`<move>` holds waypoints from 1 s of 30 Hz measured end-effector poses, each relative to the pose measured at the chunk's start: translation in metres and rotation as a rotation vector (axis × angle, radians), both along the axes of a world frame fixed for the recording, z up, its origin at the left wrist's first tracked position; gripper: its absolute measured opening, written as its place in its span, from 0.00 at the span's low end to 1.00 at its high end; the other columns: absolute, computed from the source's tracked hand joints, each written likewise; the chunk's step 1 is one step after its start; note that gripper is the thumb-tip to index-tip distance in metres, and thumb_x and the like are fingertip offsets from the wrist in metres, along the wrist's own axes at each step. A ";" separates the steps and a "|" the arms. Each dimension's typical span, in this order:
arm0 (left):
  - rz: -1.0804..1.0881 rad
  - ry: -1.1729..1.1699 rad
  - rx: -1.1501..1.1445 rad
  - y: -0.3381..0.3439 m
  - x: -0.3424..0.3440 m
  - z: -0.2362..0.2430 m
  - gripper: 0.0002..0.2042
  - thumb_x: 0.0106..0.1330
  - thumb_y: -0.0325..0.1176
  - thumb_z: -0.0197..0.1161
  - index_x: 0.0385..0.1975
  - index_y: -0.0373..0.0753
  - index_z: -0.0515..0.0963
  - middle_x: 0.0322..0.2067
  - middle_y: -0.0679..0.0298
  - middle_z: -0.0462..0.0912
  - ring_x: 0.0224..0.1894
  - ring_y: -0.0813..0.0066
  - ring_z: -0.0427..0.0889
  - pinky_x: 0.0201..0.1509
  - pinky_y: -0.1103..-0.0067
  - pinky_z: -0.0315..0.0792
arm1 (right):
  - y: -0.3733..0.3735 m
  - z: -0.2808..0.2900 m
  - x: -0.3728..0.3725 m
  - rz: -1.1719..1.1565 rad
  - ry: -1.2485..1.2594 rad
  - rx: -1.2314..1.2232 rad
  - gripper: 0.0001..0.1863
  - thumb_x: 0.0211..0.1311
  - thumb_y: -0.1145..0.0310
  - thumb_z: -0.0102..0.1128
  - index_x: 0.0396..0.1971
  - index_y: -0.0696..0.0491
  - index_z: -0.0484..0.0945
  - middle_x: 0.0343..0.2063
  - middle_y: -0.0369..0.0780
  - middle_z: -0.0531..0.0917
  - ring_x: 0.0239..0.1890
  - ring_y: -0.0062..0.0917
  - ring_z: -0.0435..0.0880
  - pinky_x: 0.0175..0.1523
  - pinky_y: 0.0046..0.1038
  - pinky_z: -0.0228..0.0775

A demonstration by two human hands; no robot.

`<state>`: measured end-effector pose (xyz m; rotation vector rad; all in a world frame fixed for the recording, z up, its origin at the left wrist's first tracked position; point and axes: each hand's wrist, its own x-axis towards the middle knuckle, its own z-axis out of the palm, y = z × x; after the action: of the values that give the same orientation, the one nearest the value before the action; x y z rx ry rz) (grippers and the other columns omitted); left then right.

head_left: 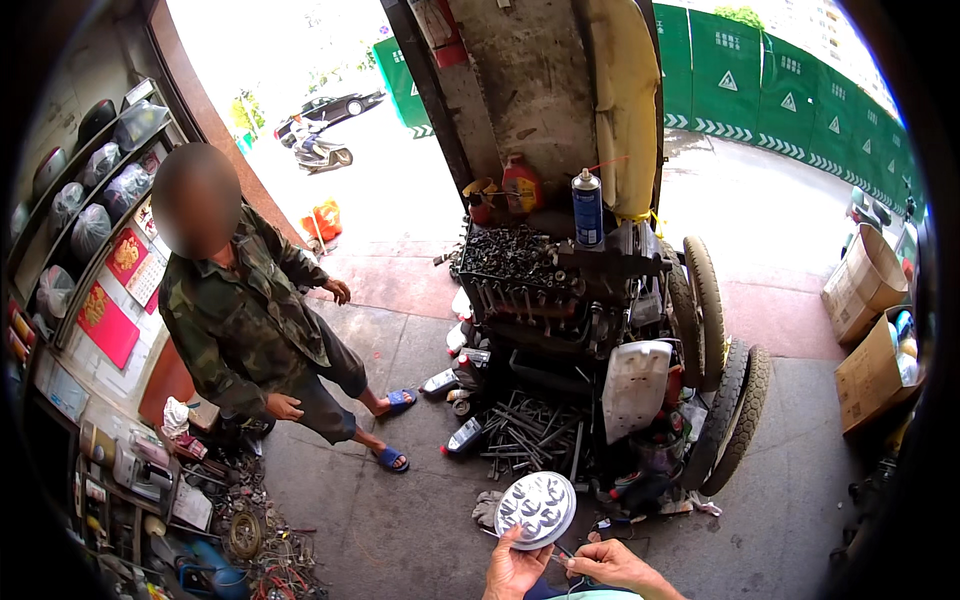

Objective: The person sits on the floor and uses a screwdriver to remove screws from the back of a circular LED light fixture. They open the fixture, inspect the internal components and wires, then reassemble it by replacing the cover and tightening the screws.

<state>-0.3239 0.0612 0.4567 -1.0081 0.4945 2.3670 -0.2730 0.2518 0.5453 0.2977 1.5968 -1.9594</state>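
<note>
My left hand (514,572) grips a round white disc (536,508) by its lower rim, thumb on top. The disc looks like an LED lamp, with several shiny cup-shaped hollows in its face. Just right of it, my right hand (618,566) is closed, fingers pinched on a thin dark wire (566,552) that runs toward the disc's underside. Where the wire joins the lamp is hidden. A grey glove or rag (487,508) lies on the floor beyond the disc.
A person in a camouflage jacket (245,300) stands at left. Ahead is a workbench (530,335) heaped with small parts and wrenches, a blue spray can (587,210) on it. Metal bars (535,425) and bottles lie below. Tyres (725,415) and cardboard boxes (880,375) stand right; scrap (270,530) lies left.
</note>
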 end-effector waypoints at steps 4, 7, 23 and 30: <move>0.015 -0.037 0.002 0.002 0.003 0.008 0.15 0.56 0.39 0.60 0.41 0.40 0.74 0.39 0.61 0.81 0.41 0.64 0.80 0.42 0.66 0.77 | 0.006 0.025 -0.002 0.025 -0.064 0.068 0.12 0.60 0.63 0.59 0.31 0.58 0.81 0.21 0.29 0.78 0.22 0.08 0.66 0.30 0.14 0.56; 0.028 -0.079 0.031 0.001 0.004 0.011 0.15 0.56 0.40 0.60 0.41 0.41 0.75 0.38 0.61 0.81 0.41 0.63 0.80 0.43 0.65 0.77 | 0.005 0.036 0.001 -0.025 0.183 -0.014 0.13 0.56 0.66 0.58 0.16 0.55 0.73 0.12 0.27 0.69 0.17 0.10 0.63 0.21 0.19 0.54; 0.012 -0.246 -0.067 0.004 0.000 0.022 0.24 0.41 0.44 0.74 0.38 0.40 0.75 0.36 0.62 0.80 0.37 0.68 0.78 0.40 0.71 0.76 | -0.008 0.013 0.010 -0.041 -0.187 -0.139 0.15 0.59 0.59 0.54 0.23 0.55 0.78 0.12 0.28 0.67 0.10 0.11 0.59 0.16 0.17 0.49; -0.145 -0.367 -0.086 0.012 0.006 -0.012 0.33 0.43 0.56 0.71 0.40 0.32 0.72 0.38 0.56 0.77 0.43 0.63 0.77 0.44 0.70 0.75 | -0.023 -0.010 0.000 -0.142 0.102 0.078 0.15 0.63 0.59 0.52 0.27 0.55 0.79 0.14 0.27 0.67 0.17 0.10 0.61 0.21 0.18 0.52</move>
<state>-0.3177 0.0736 0.4451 -1.3613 0.5112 1.9880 -0.2732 0.2291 0.5350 0.3555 1.7635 -2.0503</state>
